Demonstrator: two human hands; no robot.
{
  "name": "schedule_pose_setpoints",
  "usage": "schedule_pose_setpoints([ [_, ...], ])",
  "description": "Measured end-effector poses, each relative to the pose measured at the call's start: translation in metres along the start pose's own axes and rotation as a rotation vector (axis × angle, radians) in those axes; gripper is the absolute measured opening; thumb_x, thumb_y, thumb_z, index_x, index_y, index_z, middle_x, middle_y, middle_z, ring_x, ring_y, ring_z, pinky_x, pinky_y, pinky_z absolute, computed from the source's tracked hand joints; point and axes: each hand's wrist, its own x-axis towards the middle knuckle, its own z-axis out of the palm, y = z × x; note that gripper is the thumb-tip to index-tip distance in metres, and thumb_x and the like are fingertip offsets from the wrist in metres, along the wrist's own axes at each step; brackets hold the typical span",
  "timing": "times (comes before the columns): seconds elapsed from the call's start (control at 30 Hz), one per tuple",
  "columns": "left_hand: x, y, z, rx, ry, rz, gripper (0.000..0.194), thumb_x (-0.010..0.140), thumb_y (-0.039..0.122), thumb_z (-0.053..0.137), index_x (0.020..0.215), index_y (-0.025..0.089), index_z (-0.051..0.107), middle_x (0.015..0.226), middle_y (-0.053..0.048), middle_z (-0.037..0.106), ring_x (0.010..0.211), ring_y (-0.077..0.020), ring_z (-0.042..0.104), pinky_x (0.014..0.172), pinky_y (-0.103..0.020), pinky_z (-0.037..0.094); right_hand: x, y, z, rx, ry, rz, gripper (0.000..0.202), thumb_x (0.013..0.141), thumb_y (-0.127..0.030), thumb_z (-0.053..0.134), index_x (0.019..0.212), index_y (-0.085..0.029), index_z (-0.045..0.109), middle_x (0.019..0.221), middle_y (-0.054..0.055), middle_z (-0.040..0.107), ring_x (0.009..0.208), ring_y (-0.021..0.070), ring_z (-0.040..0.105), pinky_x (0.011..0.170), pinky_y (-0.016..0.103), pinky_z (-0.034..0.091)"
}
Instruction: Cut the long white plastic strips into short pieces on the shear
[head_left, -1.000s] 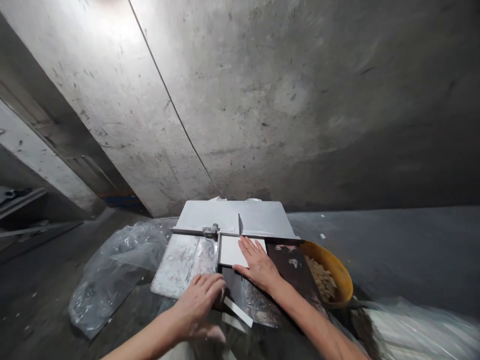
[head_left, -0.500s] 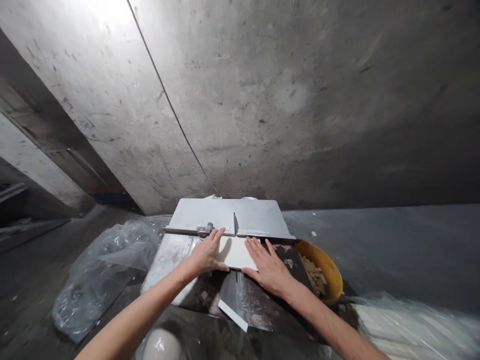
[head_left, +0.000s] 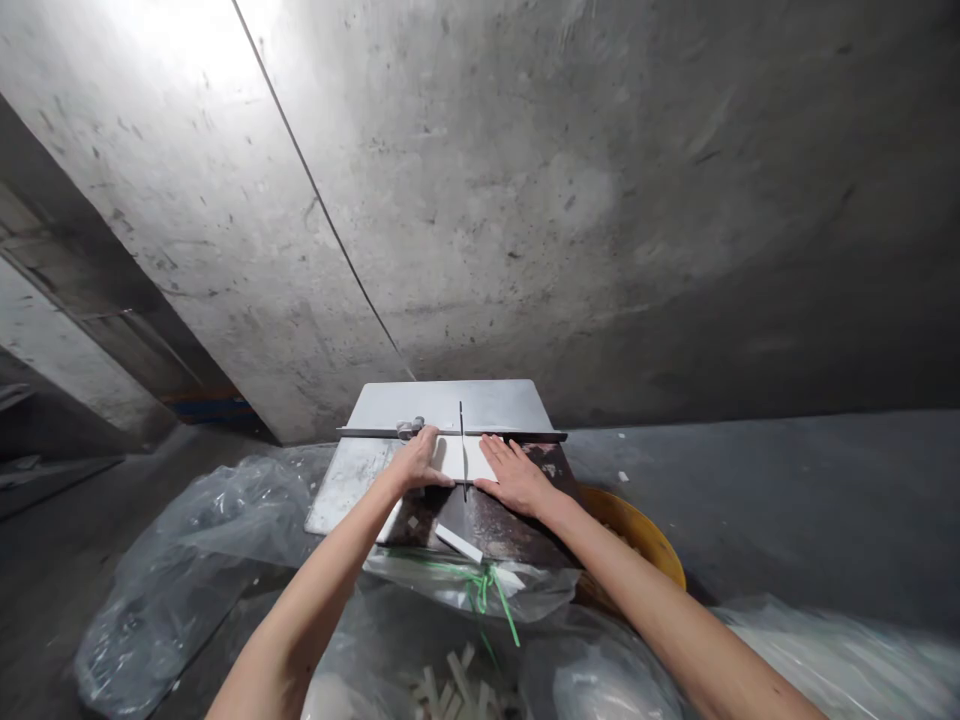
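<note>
A flat white board (head_left: 450,457) lies on the worn table of a small saw (head_left: 525,530), against a long dark fence bar (head_left: 517,435). The thin saw blade (head_left: 464,462) stands across the board, dividing its visible surface. My left hand (head_left: 415,464) grips the left part, with the thumb at the near edge and the fingers toward the fence. On the right part, my right hand (head_left: 517,476) presses with fingers extended and thumb along the near edge. A metal clamp (head_left: 410,428) sits on the fence beside my left fingers. A narrow white strip (head_left: 459,543) rests near the table's front edge.
Below the table are clear plastic bags with a green tie (head_left: 484,588) and several pale strips (head_left: 454,690). A yellow tub (head_left: 645,545) stands at right, crumpled plastic (head_left: 202,540) at left. A concrete wall (head_left: 525,200) rises behind the light-grey plate (head_left: 502,405).
Both hands and the board have moved forward, away from me, together with the fence and grey plate. The blade now crosses the board. The view has shifted, showing the green-tied bag below.
</note>
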Motion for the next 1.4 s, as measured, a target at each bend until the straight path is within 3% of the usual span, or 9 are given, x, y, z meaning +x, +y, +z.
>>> schedule_pose_setpoints([
  [0.33, -0.071, 0.035, 0.006, 0.077, -0.109, 0.003, 0.09, 0.051, 0.048, 0.082, 0.125, 0.019, 0.039, 0.139, -0.017, 0.035, 0.118, -0.0374, 0.049, 0.095, -0.048, 0.046, -0.075, -0.046, 0.011, 0.036, 0.18, -0.057, 0.076, 0.093, -0.06, 0.039, 0.149, -0.011, 0.027, 0.15, 0.017, 0.035, 0.139, 0.0298, 0.03, 0.113, 0.052, 0.028],
  [0.43, -0.107, 0.045, 0.005, 0.157, -0.168, 0.011, 0.099, 0.045, 0.049, 0.086, 0.127, 0.018, 0.04, 0.146, -0.021, 0.029, 0.131, -0.0465, 0.033, 0.106, -0.063, 0.028, -0.1, -0.05, 0.011, 0.052, 0.202, -0.084, 0.078, 0.092, -0.061, 0.04, 0.151, -0.013, 0.022, 0.15, 0.015, 0.034, 0.139, 0.0288, 0.03, 0.112, 0.052, 0.029],
  [0.5, -0.138, 0.05, 0.009, 0.206, -0.204, 0.094, 0.102, 0.044, 0.052, 0.086, 0.129, 0.018, 0.04, 0.139, -0.02, 0.041, 0.136, -0.0478, 0.022, 0.109, -0.07, 0.007, -0.109, -0.05, 0.01, 0.06, 0.2, -0.082, 0.077, 0.093, -0.061, 0.039, 0.151, -0.013, 0.022, 0.15, 0.015, 0.034, 0.139, 0.0289, 0.03, 0.111, 0.052, 0.031],
  [0.63, -0.205, 0.057, 0.031, 0.177, -0.314, 0.331, 0.107, 0.054, 0.054, 0.08, 0.142, 0.022, 0.028, 0.13, -0.015, 0.052, 0.139, -0.0397, 0.024, 0.112, -0.065, -0.008, -0.096, -0.063, 0.011, 0.091, 0.19, -0.101, 0.076, 0.093, -0.06, 0.041, 0.148, -0.009, 0.03, 0.149, 0.017, 0.035, 0.139, 0.03, 0.03, 0.11, 0.049, 0.035],
  [0.83, -0.259, 0.042, 0.039, 0.077, -0.389, 0.295, 0.099, 0.075, 0.06, 0.067, 0.15, 0.032, 0.009, 0.151, -0.01, 0.032, 0.139, -0.0361, 0.026, 0.115, -0.061, 0.01, -0.049, -0.118, 0.007, 0.178, 0.146, -0.113, 0.075, 0.092, -0.054, 0.049, 0.144, -0.002, 0.035, 0.149, 0.022, 0.033, 0.14, 0.0313, 0.027, 0.113, 0.048, 0.032],
  [0.97, -0.243, 0.013, 0.01, -0.01, -0.088, 0.123, 0.095, 0.079, 0.067, 0.061, 0.15, 0.025, 0.014, 0.152, -0.016, 0.027, 0.139, -0.0336, 0.028, 0.113, -0.051, 0.027, -0.047, -0.129, -0.006, 0.235, 0.013, -0.068, 0.081, 0.092, -0.061, 0.04, 0.146, 0.0, 0.03, 0.153, 0.022, 0.022, 0.143, 0.0307, 0.017, 0.117, 0.048, 0.022],
  [1.1, -0.184, 0.004, -0.003, -0.071, 0.106, 0.076, 0.087, 0.084, 0.05, 0.064, 0.149, 0.019, 0.016, 0.154, -0.018, 0.021, 0.142, -0.0297, 0.023, 0.115, -0.046, 0.028, -0.049, -0.128, -0.018, 0.31, -0.114, -0.053, 0.113, 0.073, -0.081, 0.05, 0.151, -0.007, 0.015, 0.156, 0.019, 0.012, 0.145, 0.033, 0.007, 0.117, 0.055, 0.008],
  [1.23, -0.125, 0.026, 0.003, -0.017, -0.011, 0.024, 0.116, 0.063, 0.044, 0.084, 0.151, 0.018, 0.013, 0.156, -0.018, 0.012, 0.141, -0.0325, 0.027, 0.11, -0.043, 0.037, -0.046, -0.129, -0.021, 0.336, -0.181, 0.0, 0.124, 0.067, -0.076, 0.062, 0.152, -0.007, 0.004, 0.157, 0.019, 0.004, 0.145, 0.0316, 0.001, 0.117, 0.055, 0.001],
  [1.4, -0.099, 0.038, 0.01, 0.038, -0.099, -0.035, 0.12, 0.059, 0.048, 0.084, 0.151, 0.023, 0.012, 0.154, -0.013, 0.025, 0.137, -0.0309, 0.035, 0.103, -0.042, 0.043, -0.07, -0.134, -0.011, 0.401, -0.059, 0.11, 0.124, 0.071, -0.065, 0.068, 0.151, -0.012, -0.01, 0.158, 0.016, 0.003, 0.145, 0.0276, 0.001, 0.118, 0.05, 0.011],
])
